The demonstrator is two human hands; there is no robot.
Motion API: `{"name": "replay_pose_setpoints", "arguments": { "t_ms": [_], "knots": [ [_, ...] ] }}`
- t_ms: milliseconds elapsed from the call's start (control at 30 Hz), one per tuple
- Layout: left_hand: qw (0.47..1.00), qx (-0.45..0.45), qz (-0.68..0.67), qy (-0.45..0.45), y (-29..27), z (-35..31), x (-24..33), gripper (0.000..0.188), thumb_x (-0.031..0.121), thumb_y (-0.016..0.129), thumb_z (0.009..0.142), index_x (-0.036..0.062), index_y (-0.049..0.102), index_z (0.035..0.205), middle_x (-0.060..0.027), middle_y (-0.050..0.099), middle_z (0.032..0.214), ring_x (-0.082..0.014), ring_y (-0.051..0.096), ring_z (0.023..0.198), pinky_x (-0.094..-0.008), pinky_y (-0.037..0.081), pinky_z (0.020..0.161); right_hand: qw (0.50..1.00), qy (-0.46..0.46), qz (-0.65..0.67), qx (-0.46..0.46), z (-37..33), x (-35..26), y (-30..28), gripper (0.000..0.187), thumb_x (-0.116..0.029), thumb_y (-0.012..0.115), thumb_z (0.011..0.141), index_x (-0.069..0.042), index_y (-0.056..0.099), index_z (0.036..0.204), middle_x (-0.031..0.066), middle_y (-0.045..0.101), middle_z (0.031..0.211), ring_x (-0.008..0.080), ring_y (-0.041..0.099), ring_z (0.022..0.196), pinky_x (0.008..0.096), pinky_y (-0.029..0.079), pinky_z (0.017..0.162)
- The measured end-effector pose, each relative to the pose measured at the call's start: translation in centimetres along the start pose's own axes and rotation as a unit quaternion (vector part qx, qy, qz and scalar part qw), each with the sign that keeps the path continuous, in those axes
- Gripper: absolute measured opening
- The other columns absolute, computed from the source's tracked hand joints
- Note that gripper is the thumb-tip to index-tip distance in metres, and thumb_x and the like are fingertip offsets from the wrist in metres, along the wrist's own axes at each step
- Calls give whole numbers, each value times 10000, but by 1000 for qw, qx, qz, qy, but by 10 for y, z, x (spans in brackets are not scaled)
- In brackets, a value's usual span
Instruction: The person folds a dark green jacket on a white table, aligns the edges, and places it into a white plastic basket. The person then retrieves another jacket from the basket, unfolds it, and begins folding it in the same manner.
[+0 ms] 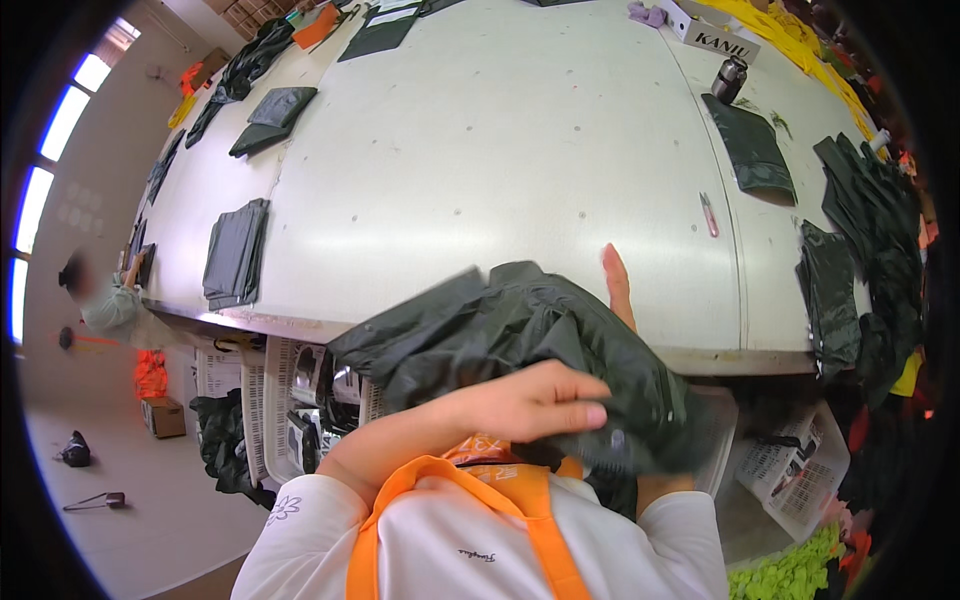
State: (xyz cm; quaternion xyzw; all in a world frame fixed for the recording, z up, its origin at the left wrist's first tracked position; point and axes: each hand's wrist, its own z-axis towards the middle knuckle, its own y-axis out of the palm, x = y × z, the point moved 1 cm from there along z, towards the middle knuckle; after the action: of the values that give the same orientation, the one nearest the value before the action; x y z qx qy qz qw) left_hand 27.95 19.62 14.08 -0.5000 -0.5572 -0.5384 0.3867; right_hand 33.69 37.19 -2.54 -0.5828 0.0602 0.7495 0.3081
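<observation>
Two hands (pixel 555 400) (pixel 619 285), one dark garment (pixel 530 325)

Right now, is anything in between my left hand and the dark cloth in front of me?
Nothing visible stands between them: your left hand overlaps the near side of the dark cloth, though its grip is unclear. Your right hand is mostly hidden behind the cloth.

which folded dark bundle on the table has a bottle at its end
The folded dark bundle on the right of the table, its far end at the dark bottle; the others, such as the left stack, have none there.
</observation>
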Motion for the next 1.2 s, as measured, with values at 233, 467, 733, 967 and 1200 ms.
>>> {"name": "replay_pose_setpoints", "arguments": {
  "t_ms": [233, 467, 733, 967, 1200],
  "knots": [
    [948, -301, -22, 96, 76, -107, -13, 213, 137, 521, 907, -71, 563, 933, -148, 539, 658, -275, 532, 577, -331, 396, 531, 958, -125, -61, -250, -108, -53, 86, 240, -115, 488, 854, -120, 576, 1078, 106, 403, 1411, 302, 314, 1332, 399, 202, 1105],
    [978, -149, 39, 142, 138, -189, -68, 365, 98, 589, 775, -23, 479, 1102, -158, 553, 911, -344, 555, 836, -362, 442, 681, 947, 177, -261, 56, -294, -114, -83, 194, 6, 545, 857, -23, 581, 1045, 28, 609, 893, 96, 565, 741, 233, 489, 653],
    [895, 83, 384, 209, 176, -205, -111, 548, 61, 732, 626, 31, 456, 1099, -118, 493, 939, -293, 517, 913, -373, 446, 775, 870, 252, -416, 80, -352, -309, -162, 280, 73, 452, 814, -3, 485, 1081, 47, 580, 936, 136, 536, 875, 249, 424, 795],
    [854, 287, 411, 140, 87, -205, -14, 315, 210, 760, 615, 11, 568, 765, -168, 608, 684, -375, 587, 660, -413, 480, 617, 966, 38, -256, 7, -204, -362, -136, 380, -85, 458, 894, 12, 500, 1259, 91, 520, 1269, 165, 482, 1172, 296, 348, 1015],
    [332, 389, 714, 478, -28, -193, 161, 314, 147, 610, 783, 59, 614, 1084, -194, 601, 1073, -347, 566, 987, -393, 442, 876, 956, -32, -45, 289, -1, -400, -137, 448, -290, 381, 977, 2, 431, 1313, 163, 478, 1320, 258, 457, 1223, 352, 375, 1024]
  ]
}}
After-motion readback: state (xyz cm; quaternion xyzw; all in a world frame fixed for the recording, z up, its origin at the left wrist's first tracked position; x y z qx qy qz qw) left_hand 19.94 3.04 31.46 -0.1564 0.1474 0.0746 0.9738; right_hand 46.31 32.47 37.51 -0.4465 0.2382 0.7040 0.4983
